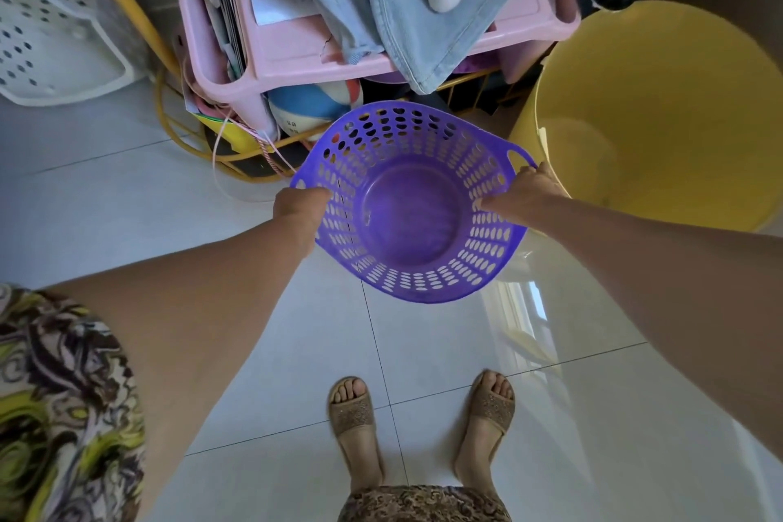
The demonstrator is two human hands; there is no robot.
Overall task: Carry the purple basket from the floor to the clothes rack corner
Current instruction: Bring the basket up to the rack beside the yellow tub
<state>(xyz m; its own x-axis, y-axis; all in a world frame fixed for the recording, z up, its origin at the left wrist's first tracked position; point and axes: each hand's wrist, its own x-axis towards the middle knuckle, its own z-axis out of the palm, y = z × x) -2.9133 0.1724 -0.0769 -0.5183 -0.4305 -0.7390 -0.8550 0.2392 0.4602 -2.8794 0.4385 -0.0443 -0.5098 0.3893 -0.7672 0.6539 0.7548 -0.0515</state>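
Purple basket (413, 203): round, perforated walls, solid bottom, empty. Held off the white tiled floor (106, 199), tipped so the opening faces up and toward the camera. Gripped on two opposite sides of the rim, body of the basket hanging between the two hands.

Left hand (301, 203): closed over the left rim beside the small handle slot, fingers curled around the edge.

Right hand (523, 195): closed over the right rim just below the handle loop, thumb inside against the perforated wall, remaining fingers wrapped outside.

Surroundings: pink plastic rack (296, 55) just beyond the far edge of the basket, draped with a blue denim garment (406, 13). Striped ball (313, 106) beneath the rack, within a yellow wire frame (178, 131). Large yellow tub (661, 114) to the right, close to the right hand. White perforated basket (46, 25) at far left. Two feet in tan slippers (354, 415) near, below the basket.
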